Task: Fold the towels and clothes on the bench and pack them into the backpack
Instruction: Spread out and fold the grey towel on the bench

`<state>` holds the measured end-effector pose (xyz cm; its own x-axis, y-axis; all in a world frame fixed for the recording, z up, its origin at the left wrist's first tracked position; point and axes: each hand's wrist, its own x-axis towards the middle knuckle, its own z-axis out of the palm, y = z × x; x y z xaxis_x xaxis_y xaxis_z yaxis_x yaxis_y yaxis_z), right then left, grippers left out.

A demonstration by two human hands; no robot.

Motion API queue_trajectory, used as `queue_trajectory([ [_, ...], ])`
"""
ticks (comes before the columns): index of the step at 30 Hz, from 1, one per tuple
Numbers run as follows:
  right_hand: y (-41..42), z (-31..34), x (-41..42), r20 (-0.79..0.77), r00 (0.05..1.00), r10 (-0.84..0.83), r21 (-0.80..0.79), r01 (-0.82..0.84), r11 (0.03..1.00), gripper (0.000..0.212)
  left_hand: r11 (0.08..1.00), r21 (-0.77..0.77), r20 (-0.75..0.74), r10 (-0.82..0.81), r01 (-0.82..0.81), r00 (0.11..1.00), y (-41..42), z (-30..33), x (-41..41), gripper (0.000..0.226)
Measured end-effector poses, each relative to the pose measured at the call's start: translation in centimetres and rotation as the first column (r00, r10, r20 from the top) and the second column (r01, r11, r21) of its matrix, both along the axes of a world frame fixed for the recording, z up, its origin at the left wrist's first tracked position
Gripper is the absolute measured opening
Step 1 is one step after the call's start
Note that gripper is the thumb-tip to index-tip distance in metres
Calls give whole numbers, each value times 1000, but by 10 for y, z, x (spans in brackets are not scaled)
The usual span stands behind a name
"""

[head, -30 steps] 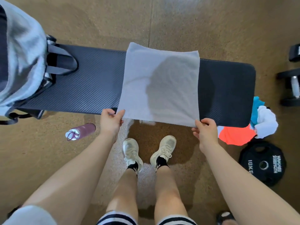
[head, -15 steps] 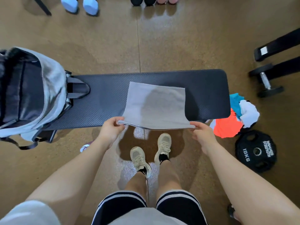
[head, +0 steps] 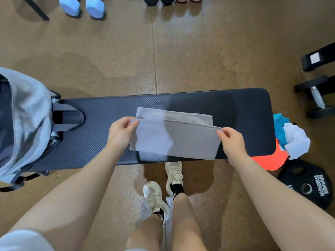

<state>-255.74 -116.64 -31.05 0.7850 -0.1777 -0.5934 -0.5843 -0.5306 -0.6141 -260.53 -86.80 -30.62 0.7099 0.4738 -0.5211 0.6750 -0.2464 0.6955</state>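
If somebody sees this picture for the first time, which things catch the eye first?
The flat grey towel lies mid-fold in the middle of the long black padded bench; the left hand and right hand pinch its corners. The open grey backpack stands on the bench's left end.

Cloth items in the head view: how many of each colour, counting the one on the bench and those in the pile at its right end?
Grey: 1, the towel on the bench, both hands pinching its edge
Teal: 1
White: 1
Orange: 1
Total: 4
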Motion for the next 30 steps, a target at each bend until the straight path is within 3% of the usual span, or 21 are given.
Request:
queue_trajectory([
  [9,7,-72,46,8,999,49,-115,-48,992,18,993,117,11,2,-3,1000,3,-67,49,16],
  [14,12,-78,52,55,993,106,-247,-90,965,17,958,285,-7,-36,36,999,0,-81,52,17],
  [16,18,-73,43,172,941,291,-484,-177,857,19,843,518,9,-174,144,985,-7,-82,45,34],
  [17,26,-72,34,238,869,435,-563,-242,791,24,764,600,37,-323,237,946,-15,-83,38,40],
  [20,66,-78,-6,335,594,731,-543,-513,665,44,514,660,27,-745,548,667,-40,-100,9,46],
  [22,95,-91,-30,250,493,833,-546,-639,542,55,381,658,-108,-806,649,582,-45,-117,-7,48],
  [26,111,-116,-35,98,441,892,-606,-685,405,64,324,650,-229,-780,688,583,-31,-128,-11,59],
  [30,63,-125,-18,15,524,852,-671,-626,397,63,335,628,-259,-762,703,594,-26,-127,-10,74],
])
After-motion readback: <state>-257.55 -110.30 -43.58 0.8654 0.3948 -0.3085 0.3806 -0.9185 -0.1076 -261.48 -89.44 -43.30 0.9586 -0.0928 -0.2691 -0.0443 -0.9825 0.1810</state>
